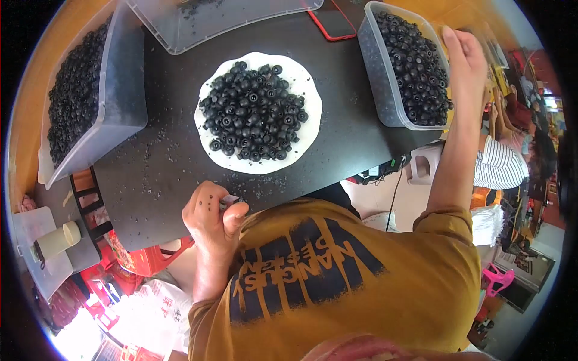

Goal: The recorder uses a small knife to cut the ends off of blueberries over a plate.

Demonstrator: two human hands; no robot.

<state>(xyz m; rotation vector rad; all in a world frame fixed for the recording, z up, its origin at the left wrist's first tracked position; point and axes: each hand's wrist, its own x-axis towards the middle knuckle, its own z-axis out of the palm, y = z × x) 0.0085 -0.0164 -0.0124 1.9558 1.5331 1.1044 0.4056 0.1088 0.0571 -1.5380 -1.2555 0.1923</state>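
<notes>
My left hand (211,213) is at the table's front edge, below the plate. Its fingers are closed round a small pale-grey and dark object (230,200), mostly hidden by the fingers; its kind does not show. Dark specks stick to the back of this hand. My right hand (468,57) is raised just beyond the right rim of a clear plastic tub (379,84) filled with small black round parts (412,66). Its thumb and fingers look apart, and no held thing shows. A white scalloped plate (308,129) carries a heap of similar black hollow parts (256,111).
At left, a large clear bin (123,90) holds many small black pieces. A shallow clear tray (180,36) and a red-edged phone (334,23) lie on the far side of the dark table (343,120). Black crumbs litter the tabletop. Another person in a striped sleeve (503,163) is at right.
</notes>
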